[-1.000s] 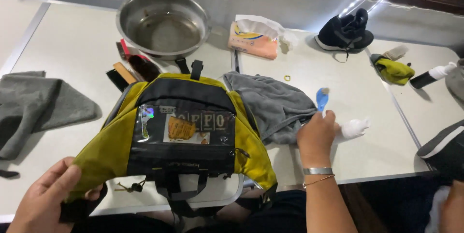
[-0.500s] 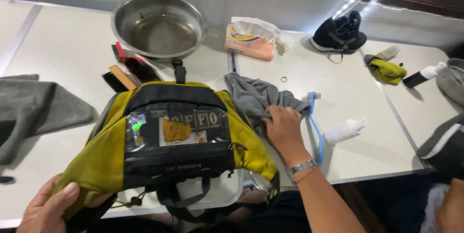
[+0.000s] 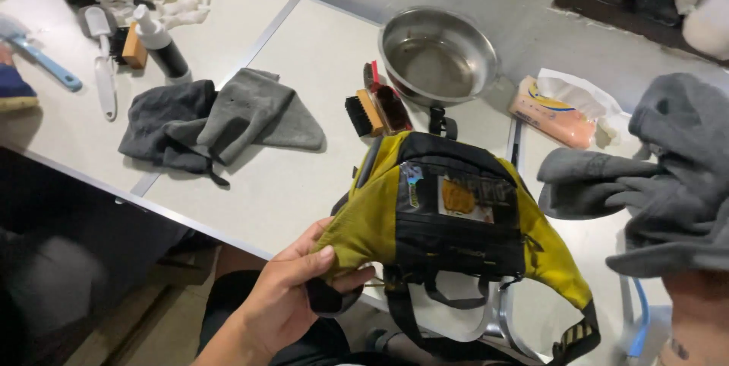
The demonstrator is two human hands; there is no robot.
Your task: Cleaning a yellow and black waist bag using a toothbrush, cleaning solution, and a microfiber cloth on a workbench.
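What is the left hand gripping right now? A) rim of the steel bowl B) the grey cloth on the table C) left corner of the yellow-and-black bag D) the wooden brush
C: the left hand pinches the near left corner of the yellow-and-black bag, thumb on top of the yellow fabric; the steel bowl, wooden brush and grey cloth lie untouched farther off on the table.

Across my table I see a steel bowl, two brushes just beside it, a crumpled grey towel, a wipes packet and a spray bottle.
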